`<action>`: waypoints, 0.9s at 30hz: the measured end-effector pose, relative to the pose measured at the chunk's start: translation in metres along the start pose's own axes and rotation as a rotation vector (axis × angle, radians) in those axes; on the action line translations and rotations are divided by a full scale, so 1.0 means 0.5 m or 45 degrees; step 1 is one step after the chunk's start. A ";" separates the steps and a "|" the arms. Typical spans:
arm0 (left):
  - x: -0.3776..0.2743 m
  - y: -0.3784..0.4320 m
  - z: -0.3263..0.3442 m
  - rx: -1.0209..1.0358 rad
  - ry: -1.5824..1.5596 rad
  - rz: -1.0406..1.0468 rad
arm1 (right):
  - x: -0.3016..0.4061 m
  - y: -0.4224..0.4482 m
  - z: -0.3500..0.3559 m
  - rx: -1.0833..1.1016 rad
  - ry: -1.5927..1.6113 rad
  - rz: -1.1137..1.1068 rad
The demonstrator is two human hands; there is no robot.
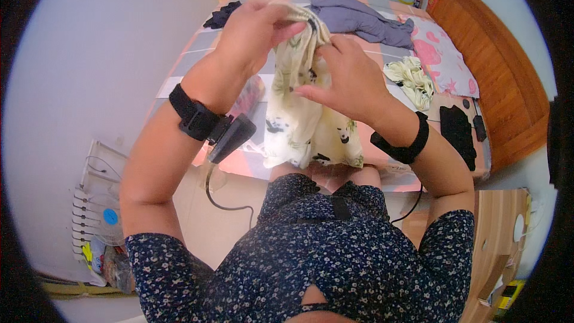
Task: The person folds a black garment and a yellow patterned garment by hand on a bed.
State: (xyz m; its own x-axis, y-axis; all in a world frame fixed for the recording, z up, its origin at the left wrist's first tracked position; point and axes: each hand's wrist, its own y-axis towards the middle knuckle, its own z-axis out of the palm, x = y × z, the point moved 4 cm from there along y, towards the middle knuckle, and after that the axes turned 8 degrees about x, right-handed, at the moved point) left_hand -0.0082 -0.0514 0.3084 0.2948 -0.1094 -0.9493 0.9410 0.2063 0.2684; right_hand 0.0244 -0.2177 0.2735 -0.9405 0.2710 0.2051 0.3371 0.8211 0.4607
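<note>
A pale yellow garment with a panda print (291,121), apparently a pair of pants with a gathered elastic waistband, hangs in front of my thighs. My left hand (258,27) grips the gathered top from the left. Opposite it, my right hand (352,72) has its fingertips on the band's right side, thumb held apart. Folds of cloth hide some of the fingertips. Lower down, the cloth divides into two parts that hang loosely at the bed's edge. A crumpled garment of similar pale cloth (412,80) lies on the bed to the right.
The bed (188,63) has a checked pink and grey sheet. On it lie grey clothing (354,20), black clothing (457,134), another dark garment (224,14) and a pink-patterned pillow (441,54). A wooden headboard (497,54) borders the right; a wooden cabinet (493,229) stands nearby. Cables hang from both wrist straps.
</note>
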 end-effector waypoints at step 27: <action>-0.065 0.045 -0.013 -0.032 0.157 0.050 | 0.020 0.033 -0.056 0.119 -0.283 -0.040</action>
State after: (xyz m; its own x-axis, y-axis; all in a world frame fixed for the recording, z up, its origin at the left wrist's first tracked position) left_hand 0.0023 -0.0371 0.3444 0.3075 0.0191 -0.9514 0.9240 0.2328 0.3033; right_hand 0.0217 -0.2154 0.3076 -0.9403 0.3402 -0.0080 0.3119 0.8710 0.3796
